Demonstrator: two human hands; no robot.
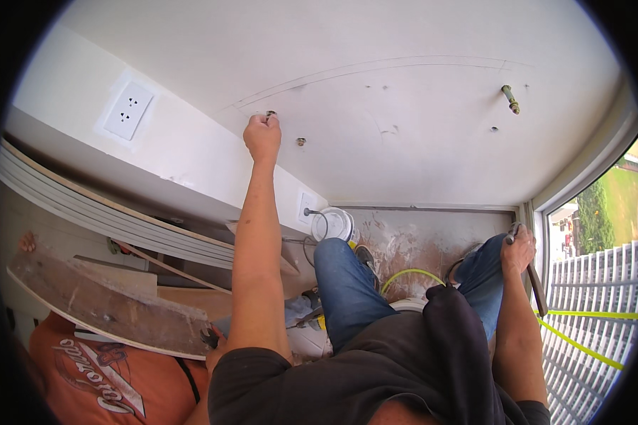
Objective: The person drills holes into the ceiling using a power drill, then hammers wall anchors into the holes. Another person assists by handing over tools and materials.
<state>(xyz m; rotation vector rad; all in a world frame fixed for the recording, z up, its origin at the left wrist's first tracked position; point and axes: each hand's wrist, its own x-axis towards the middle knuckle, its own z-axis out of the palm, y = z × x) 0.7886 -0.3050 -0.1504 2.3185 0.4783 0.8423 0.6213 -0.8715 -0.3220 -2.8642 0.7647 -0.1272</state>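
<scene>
My left hand [263,138] reaches up to the white wall, its fingertips pinched around a small metal anchor bolt [271,113] at the wall surface, mostly hidden by the fingers. Down by my right knee, my right hand [519,251] is closed around a dark hammer [538,289], gripped near its head with the handle hanging down. A short anchor [301,142] sits in the wall beside my left hand. Farther right, a longer brass-coloured anchor bolt [510,100] sticks out of the wall, above a small hole [494,129]. Curved pencil lines arc across the wall.
At lower left a person in an orange shirt [120,368] holds a long worn board [113,301]. Stacked panels [120,205] lie along the left. A white bucket [333,225] stands by my knee; a yellow-green hose [404,275] crosses the floor. A window [595,234] is right.
</scene>
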